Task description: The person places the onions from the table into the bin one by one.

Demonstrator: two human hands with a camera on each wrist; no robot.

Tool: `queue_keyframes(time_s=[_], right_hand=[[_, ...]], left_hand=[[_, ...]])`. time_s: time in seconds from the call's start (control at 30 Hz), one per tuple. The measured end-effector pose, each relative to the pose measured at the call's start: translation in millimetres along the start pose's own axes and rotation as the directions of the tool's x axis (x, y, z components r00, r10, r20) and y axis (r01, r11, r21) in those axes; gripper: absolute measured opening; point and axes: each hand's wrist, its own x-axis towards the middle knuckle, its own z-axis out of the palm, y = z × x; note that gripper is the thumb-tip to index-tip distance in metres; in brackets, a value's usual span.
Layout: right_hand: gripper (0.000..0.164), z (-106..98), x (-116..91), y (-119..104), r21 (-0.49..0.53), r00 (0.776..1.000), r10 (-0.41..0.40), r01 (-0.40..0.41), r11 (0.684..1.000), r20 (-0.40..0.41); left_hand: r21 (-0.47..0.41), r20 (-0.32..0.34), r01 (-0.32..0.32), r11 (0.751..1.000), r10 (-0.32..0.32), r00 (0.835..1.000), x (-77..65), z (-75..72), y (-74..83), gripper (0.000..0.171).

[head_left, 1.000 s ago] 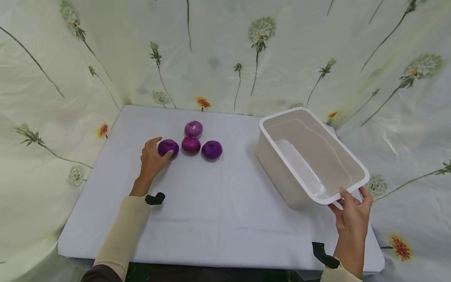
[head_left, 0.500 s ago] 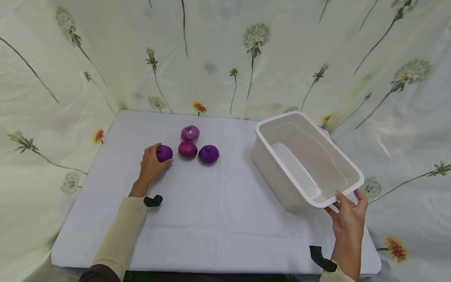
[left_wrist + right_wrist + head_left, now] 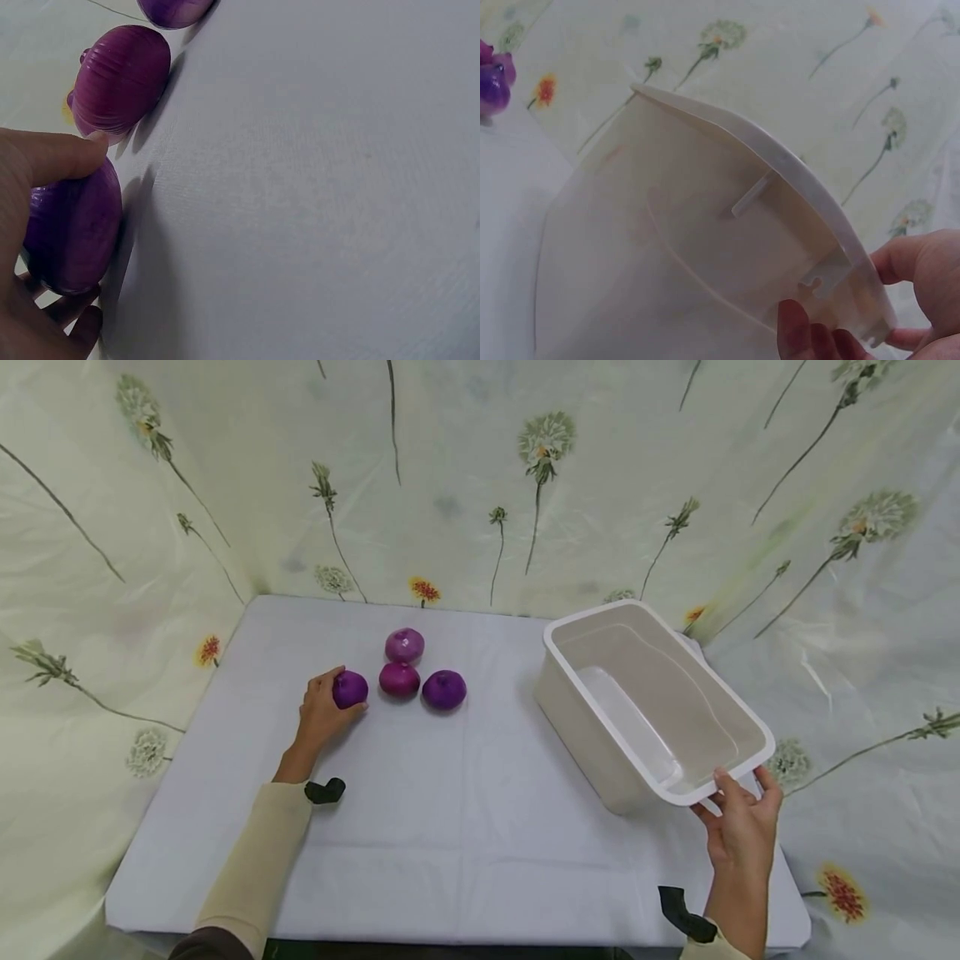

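My left hand (image 3: pixel 322 710) grips a purple onion (image 3: pixel 350 690) at the left of the group, thumb on the near side and fingers around the far side. In the left wrist view the thumb lies across the top of that onion (image 3: pixel 75 225). Just right of it are a magenta onion (image 3: pixel 399 680), a lighter pinkish onion (image 3: pixel 404 645) behind, and a dark purple onion (image 3: pixel 444 690). My right hand (image 3: pixel 742 822) holds the near right corner of a white plastic bin (image 3: pixel 585 735) by its rim. The right wrist view shows fingers curled under the rim (image 3: pixel 810 180).
A white cloth covers the table (image 3: pixel 450 860). Flower-printed sheeting (image 3: pixel 450 485) hangs behind it and along both sides. The bin stands at the right of the table, its open top facing up, with nothing visible inside.
The left hand has closed around the leftmost onion and shifted it slightly left, away from the magenta one. The right hand keeps its hold on the bin's rim.
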Motion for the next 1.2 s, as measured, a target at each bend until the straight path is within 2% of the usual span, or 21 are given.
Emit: queue_keyframes(time_s=[0.23,0.5,0.8,0.97,1.2], right_hand=[[0.081,-4,0,-5,0.007,1.0,-0.006,0.006,1.0,0.002],[0.08,-8,1,-9,0.022,1.0,-0.019,0.019,1.0,-0.008],[0.079,-14,1,-11,0.043,0.999,-0.032,0.033,0.999,-0.025],[0.08,-13,1,-10,0.03,1.0,-0.022,0.023,0.999,-0.016],[0.079,-5,3,-6,-0.045,1.0,-0.018,0.018,0.999,0.016]], left_hand=[[-0.032,0.01,0.002,1.0,-0.002,1.0,0.1,-2.5,12.1,0.084],[-0.063,-0.006,-0.063,0.996,0.063,0.998,0.6,-9.2,39.6,0.085],[-0.118,0.026,-0.185,0.976,0.19,0.982,-0.2,-11.7,88.7,0.083],[-0.141,0.053,-0.232,0.962,0.241,0.969,-0.5,-6.6,116.7,0.083],[-0.152,0.1,-0.295,0.943,0.312,0.945,0.1,4.6,156.6,0.084]])
